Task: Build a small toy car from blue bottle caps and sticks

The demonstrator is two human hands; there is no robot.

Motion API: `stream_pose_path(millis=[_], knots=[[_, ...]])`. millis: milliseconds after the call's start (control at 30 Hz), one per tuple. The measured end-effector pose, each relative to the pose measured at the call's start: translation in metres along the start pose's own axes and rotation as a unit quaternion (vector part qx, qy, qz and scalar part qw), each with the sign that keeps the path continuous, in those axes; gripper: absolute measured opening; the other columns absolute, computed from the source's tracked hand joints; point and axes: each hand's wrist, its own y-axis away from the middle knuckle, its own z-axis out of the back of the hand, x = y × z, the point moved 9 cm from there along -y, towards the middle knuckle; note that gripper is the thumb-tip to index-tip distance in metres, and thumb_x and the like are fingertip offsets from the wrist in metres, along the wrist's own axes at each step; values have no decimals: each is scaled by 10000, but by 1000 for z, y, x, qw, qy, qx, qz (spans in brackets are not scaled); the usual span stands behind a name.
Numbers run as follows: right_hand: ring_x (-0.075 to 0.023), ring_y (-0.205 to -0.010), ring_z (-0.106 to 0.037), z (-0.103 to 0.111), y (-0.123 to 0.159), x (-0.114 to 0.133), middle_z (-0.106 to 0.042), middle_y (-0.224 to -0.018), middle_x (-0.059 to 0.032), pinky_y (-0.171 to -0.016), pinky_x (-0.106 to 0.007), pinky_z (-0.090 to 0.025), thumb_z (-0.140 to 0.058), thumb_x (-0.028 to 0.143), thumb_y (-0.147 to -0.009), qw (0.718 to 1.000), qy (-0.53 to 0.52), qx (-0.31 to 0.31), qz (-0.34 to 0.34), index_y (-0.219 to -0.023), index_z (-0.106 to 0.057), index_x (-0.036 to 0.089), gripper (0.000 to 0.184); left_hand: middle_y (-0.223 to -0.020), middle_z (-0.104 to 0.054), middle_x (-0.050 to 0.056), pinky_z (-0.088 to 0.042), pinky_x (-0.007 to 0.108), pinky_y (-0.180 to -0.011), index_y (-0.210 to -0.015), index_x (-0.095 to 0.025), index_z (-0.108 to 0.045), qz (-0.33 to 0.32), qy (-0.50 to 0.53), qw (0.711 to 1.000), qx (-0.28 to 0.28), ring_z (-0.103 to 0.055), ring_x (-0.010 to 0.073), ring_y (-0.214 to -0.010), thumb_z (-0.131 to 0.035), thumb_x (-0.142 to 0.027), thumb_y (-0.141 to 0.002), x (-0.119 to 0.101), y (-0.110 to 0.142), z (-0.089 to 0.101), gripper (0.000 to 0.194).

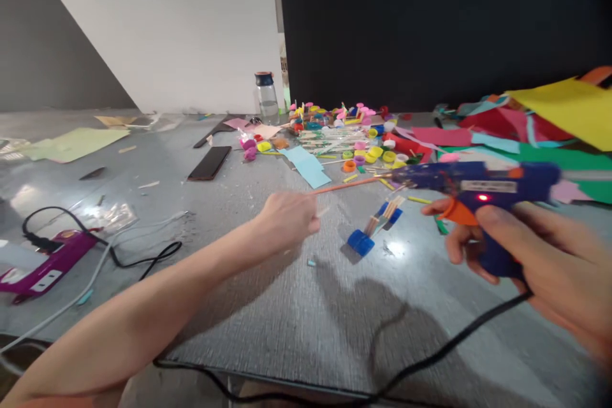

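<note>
My right hand (540,248) grips a dark blue hot glue gun (516,188) with an orange trigger and a lit red light. Its nozzle points left, and a glue stick sticks out at the back. My left hand (291,220) is closed on one end of a thin orange-brown stick (347,185). The stick's far end reaches the glue gun's nozzle; I cannot tell whether they touch. Below the nozzle, a small assembly of wooden sticks (385,215) with blue bottle caps (361,242) at its ends rests on the grey table (287,331).
Colourful bottle caps (375,153) and sticks (329,138) lie heaped at the back, near a water bottle (266,99). A phone (210,162) is left of light blue paper (306,166). Coloured sheets (564,115) are at right, a purple power strip (52,264) at left. The gun's black cord (440,357) crosses the front edge.
</note>
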Motion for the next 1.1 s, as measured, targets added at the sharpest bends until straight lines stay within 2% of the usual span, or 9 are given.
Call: stream_pose_path(millis=[133, 233, 333, 467, 633, 733, 833, 967, 1100], knots=[[-130, -480, -534, -50, -16, 59, -609, -560, -42, -460, -285, -395, -473, 596, -980, 991, 57, 112, 40, -720, -657, 196, 512, -669, -576, 35, -292, 302, -618, -754, -192, -606, 45, -43, 996, -67, -500, 174, -626, -527, -244, -845, 37, 41, 58, 131], [-145, -498, -535, -109, -32, 90, -593, -575, -20, -496, -290, -382, -429, 469, -1013, 978, 110, 167, 62, -881, -661, 176, 396, -644, -554, 8, -264, 297, -609, -708, -203, -564, 85, -7, 995, -60, -454, 154, -590, -556, -263, -839, 71, 93, 71, 145], [-226, -737, -631, -173, -42, 117, -689, -875, -129, -667, -344, -465, -449, 337, -992, 958, 187, 159, 145, -1026, -659, 127, 300, -645, -551, -14, -287, 276, -592, -728, -211, -547, 93, 66, 993, -35, -449, 145, -589, -539, -316, -883, 89, 146, 56, 187], [-281, -963, -643, -259, -34, 125, -618, -1230, -270, -815, -377, -506, -458, 126, -943, 926, 257, 190, 200, -1253, -584, 13, 354, -687, -574, -25, -349, 244, -580, -809, -228, -593, 90, 158, 983, -42, -490, 146, -615, -525, -415, -922, 91, 195, 26, 228], [-262, -1137, -612, -311, -28, 111, -595, -1329, -241, -900, -313, -503, -425, 56, -954, 923, 297, 172, 177, -1316, -555, 4, 388, -691, -594, -29, -376, 224, -543, -818, -227, -590, 92, 196, 975, -44, -502, 135, -593, -525, -439, -929, 84, 202, -4, 248], [-298, -1105, -624, -317, -28, 104, -583, -1323, -252, -888, -349, -516, -493, 87, -968, 915, 322, 175, 168, -1300, -564, -1, 351, -712, -622, -24, -395, 216, -538, -821, -222, -590, 72, 214, 972, -71, -539, 136, -613, -506, -441, -941, 80, 190, -10, 264], [-338, -1105, -611, -300, -22, 109, -589, -1295, -228, -894, -377, -513, -596, 259, -982, 905, 330, 175, 203, -1209, -627, 59, 304, -701, -613, -33, -406, 208, -535, -821, -220, -587, 43, 231, 966, -112, -540, 123, -601, -509, -433, -945, 74, 178, -10, 258], [-235, -966, -638, -243, -4, 117, -666, -1111, -110, -826, -330, -491, -476, 224, -1033, 885, 305, 196, 293, -1017, -670, 172, 201, -724, -619, -48, -407, 196, -535, -847, -225, -597, 17, 268, 949, -164, -534, 102, -600, -548, -381, -942, 65, 171, -9, 189], [-191, -864, -638, -185, 3, 89, -699, -896, -42, -762, -321, -438, -560, 167, -998, 896, 295, 222, 245, -886, -671, 170, 158, -735, -639, -52, -419, 196, -556, -883, -227, -617, 12, 327, 927, -186, -568, 99, -639, -581, -345, -936, 56, 165, -11, 134]])
